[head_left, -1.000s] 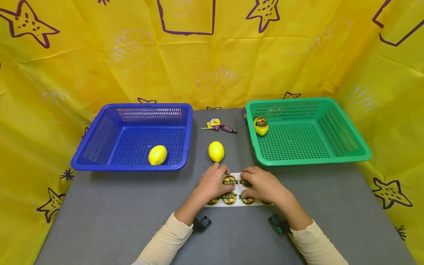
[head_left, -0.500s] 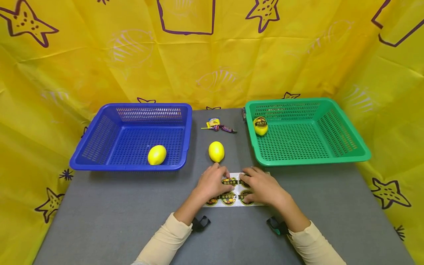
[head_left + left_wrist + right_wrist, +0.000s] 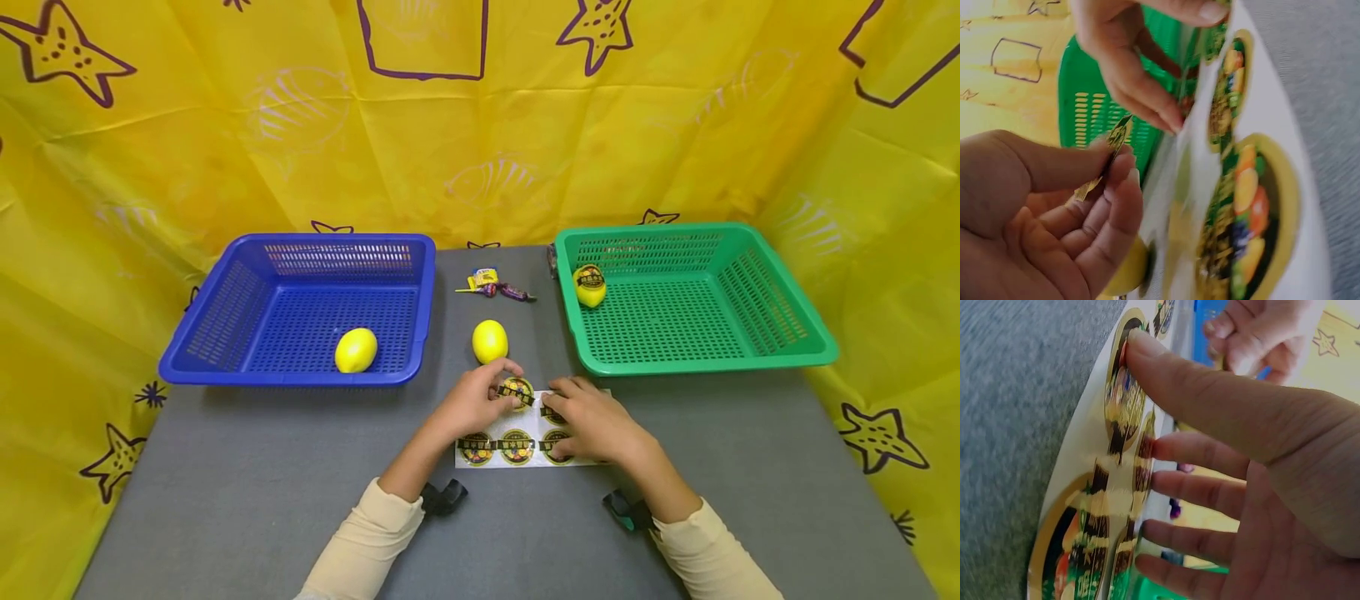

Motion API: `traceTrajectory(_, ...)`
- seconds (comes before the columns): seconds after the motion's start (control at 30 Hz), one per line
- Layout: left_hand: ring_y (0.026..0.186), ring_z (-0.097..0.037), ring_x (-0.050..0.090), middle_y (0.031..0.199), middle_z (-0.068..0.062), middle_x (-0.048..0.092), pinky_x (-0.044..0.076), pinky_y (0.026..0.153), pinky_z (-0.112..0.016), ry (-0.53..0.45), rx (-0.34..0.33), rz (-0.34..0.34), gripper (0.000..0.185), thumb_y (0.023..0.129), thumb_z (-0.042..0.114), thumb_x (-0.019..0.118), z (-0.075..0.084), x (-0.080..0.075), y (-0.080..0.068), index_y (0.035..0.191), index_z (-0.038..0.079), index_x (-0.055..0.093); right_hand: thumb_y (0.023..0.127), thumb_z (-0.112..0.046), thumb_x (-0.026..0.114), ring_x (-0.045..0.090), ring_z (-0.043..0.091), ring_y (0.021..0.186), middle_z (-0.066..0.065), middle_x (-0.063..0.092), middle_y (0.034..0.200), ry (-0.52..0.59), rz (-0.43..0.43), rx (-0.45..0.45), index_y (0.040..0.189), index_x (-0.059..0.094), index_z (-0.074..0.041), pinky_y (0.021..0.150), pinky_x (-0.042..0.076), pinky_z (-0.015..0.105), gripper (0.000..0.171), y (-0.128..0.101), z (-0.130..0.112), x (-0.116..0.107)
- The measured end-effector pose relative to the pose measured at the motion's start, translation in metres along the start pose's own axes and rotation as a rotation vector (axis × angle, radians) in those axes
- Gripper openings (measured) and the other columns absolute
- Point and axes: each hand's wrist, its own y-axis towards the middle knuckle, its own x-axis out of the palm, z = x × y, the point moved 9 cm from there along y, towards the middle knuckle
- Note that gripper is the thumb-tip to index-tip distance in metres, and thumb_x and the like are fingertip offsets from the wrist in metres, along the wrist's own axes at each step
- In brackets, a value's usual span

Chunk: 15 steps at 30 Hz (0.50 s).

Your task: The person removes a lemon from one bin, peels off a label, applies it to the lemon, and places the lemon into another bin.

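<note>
A white sticker sheet [image 3: 495, 435] with round gold fruit labels lies on the grey table [image 3: 225, 492] in front of me. My left hand [image 3: 480, 398] pinches one peeled round sticker [image 3: 517, 392] between thumb and fingers, lifted just above the sheet; the left wrist view shows the sticker [image 3: 1109, 150] edge-on in that pinch. My right hand [image 3: 588, 421] lies flat on the sheet's right part, straight fingers [image 3: 1210, 406] pressing it down. A bare yellow lemon [image 3: 490, 342] sits just beyond the left hand.
A blue basket [image 3: 225, 371] at the left holds one lemon [image 3: 356, 350]. A green basket [image 3: 750, 360] at the right holds a lemon with a label [image 3: 590, 285]. Small wrapped sweets [image 3: 495, 286] lie between the baskets. Yellow patterned cloth surrounds the table.
My left hand has lifted off the sheet with one sticker peeled away, baring the sheet's left labels. The right hand stays pressed on the sheet.
</note>
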Motion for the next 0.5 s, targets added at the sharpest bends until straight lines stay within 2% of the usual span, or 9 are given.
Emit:
traceTrajectory(0.1, 0.065, -0.015, 0.061, 0.081, -0.007, 0.068, 0.050, 0.060, -0.026, -0.112, -0.001, 0.070, 0.038, 0.096, 0.001, 0.064, -0.001, -0.011, 0.002, 0.133, 0.002, 0.054, 0.071, -0.032, 0.090, 0.050, 0.040, 0.122, 0.017, 0.054, 0.135, 0.004, -0.013, 0.002, 0.131, 0.065, -0.003, 0.088, 0.051, 0.055, 0.071, 0.000, 0.001, 0.000)
traceTrajectory(0.2, 0.073, -0.025, 0.070, 0.092, -0.014, 0.073, 0.058, 0.066, -0.032, -0.226, -0.019, 0.183, 0.029, 0.097, 0.000, 0.061, -0.005, -0.025, 0.002, 0.125, -0.001, 0.056, 0.076, -0.031, 0.086, 0.051, 0.039, 0.121, 0.017, 0.055, 0.135, 0.013, -0.014, -0.005, 0.130, 0.065, -0.004, 0.089, 0.051, 0.055, 0.063, 0.001, 0.002, -0.002)
traceTrajectory(0.3, 0.072, -0.033, 0.071, 0.090, -0.016, 0.073, 0.060, 0.066, -0.040, -0.325, -0.010, 0.304, 0.015, 0.096, 0.003, 0.065, -0.009, -0.037, 0.003, 0.110, -0.002, 0.061, 0.083, -0.030, 0.082, 0.053, 0.038, 0.118, 0.017, 0.056, 0.133, 0.022, -0.008, -0.021, 0.127, 0.066, -0.004, 0.089, 0.051, 0.053, 0.054, 0.002, 0.001, -0.005)
traceTrajectory(0.37, 0.070, -0.034, 0.070, 0.087, -0.015, 0.073, 0.060, 0.065, -0.044, -0.360, 0.012, 0.373, 0.013, 0.095, 0.006, 0.068, -0.010, -0.044, 0.004, 0.104, -0.003, 0.062, 0.085, -0.029, 0.080, 0.053, 0.038, 0.118, 0.018, 0.057, 0.132, 0.037, -0.002, -0.032, 0.126, 0.067, -0.003, 0.091, 0.050, 0.052, 0.050, 0.002, 0.001, -0.007)
traceTrajectory(0.5, 0.069, -0.031, 0.068, 0.087, -0.015, 0.071, 0.060, 0.064, -0.047, -0.402, 0.042, 0.461, 0.014, 0.095, 0.009, 0.069, -0.014, -0.053, 0.008, 0.101, -0.003, 0.063, 0.087, -0.025, 0.079, 0.046, 0.043, 0.129, 0.022, 0.052, 0.139, 0.103, 0.027, -0.047, 0.126, 0.067, -0.001, 0.101, 0.044, 0.054, 0.048, 0.008, -0.001, -0.009)
